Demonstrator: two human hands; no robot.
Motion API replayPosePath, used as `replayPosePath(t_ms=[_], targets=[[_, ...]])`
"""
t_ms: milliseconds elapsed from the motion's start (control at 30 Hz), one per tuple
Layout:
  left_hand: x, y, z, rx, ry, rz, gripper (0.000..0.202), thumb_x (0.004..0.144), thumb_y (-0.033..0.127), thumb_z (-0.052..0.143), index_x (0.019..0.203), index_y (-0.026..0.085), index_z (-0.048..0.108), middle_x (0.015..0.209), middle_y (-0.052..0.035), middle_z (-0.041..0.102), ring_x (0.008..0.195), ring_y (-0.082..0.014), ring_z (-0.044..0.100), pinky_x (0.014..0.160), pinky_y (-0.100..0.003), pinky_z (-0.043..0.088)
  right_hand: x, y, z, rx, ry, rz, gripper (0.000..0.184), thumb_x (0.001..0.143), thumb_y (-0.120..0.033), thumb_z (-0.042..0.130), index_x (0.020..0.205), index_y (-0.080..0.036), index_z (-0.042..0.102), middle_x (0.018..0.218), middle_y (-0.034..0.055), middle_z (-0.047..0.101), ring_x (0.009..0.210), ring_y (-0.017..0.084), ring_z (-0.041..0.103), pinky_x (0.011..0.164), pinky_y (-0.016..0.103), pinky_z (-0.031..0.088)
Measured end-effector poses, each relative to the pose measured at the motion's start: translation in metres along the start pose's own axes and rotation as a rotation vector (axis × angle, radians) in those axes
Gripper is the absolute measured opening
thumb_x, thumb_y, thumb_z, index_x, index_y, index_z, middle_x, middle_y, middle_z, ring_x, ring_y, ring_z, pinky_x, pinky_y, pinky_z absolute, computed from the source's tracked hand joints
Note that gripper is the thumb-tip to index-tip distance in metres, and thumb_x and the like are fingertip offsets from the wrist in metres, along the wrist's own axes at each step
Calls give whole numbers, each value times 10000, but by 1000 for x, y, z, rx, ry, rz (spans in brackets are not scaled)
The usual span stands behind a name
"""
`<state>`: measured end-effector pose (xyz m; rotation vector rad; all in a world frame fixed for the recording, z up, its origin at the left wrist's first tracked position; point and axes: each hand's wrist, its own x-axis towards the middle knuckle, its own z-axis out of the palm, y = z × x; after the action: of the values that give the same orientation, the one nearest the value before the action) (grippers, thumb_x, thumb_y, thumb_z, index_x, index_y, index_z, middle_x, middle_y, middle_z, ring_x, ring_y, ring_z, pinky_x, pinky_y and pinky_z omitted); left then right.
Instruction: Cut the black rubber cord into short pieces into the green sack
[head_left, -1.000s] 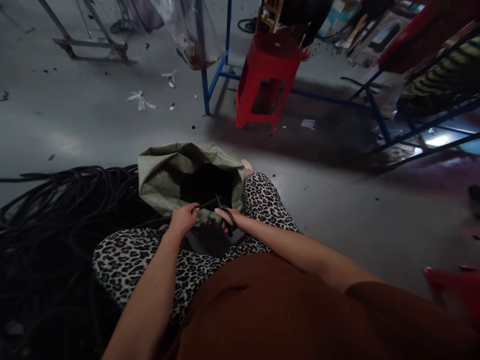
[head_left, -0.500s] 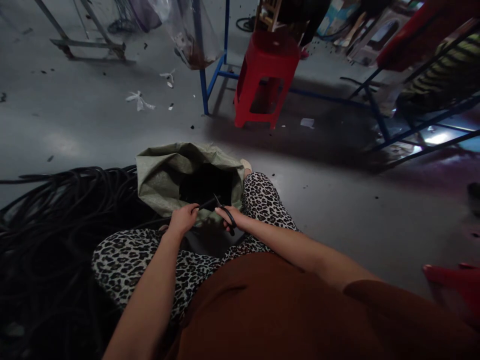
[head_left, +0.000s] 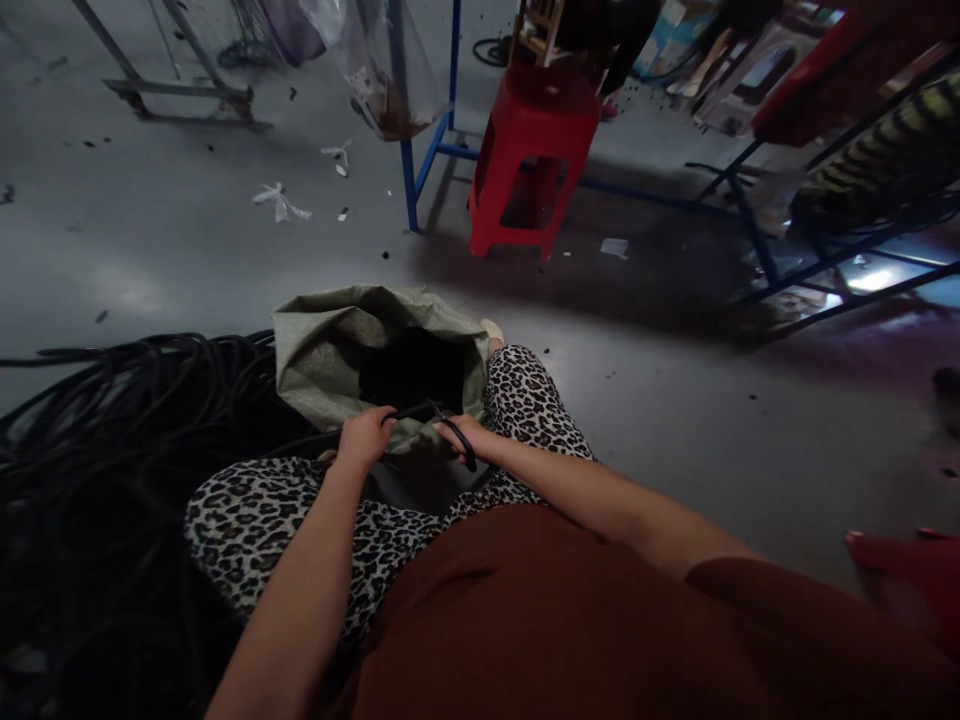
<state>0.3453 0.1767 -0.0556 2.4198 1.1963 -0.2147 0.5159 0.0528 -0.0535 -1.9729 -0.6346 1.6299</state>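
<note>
Between my knees stands an open green woven sack (head_left: 315, 345), its inside dark. My left hand (head_left: 365, 436) is closed around a black rubber hose or cord (head_left: 409, 411), whose free end points right over the sack's near rim. My right hand (head_left: 459, 436) grips black-handled scissors (head_left: 469, 452) by the handles. The scissor blades reach up and left to the end of the black cord; whether they touch it I cannot tell. To the left lies a large heap of long black cords (head_left: 150, 400), one of which runs toward my left hand.
A red plastic stool (head_left: 551, 105) stands ahead beside a blue metal frame (head_left: 409, 185) with a clear plastic bag (head_left: 390, 90) hanging on it. White scraps (head_left: 279, 202) lie on the grey floor. Another red plastic piece (head_left: 911, 570) is at the right edge.
The scissor blades have come closer together and tilted lower, with the right-hand fingers drawn in. My left hand with the cord has barely moved.
</note>
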Motion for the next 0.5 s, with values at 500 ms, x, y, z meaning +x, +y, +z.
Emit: replayPosePath(t_ms=[500], targets=[[1,2,-2,-77,69,-106,395,880,346,436,1199,203,620,1165,-79,675,1030,-227,634,905,-322,474,-14,-5,-1,79,17,56,307,952,-426,478,987,-127,536,443,-63,455,314,87,464,347,171,426]])
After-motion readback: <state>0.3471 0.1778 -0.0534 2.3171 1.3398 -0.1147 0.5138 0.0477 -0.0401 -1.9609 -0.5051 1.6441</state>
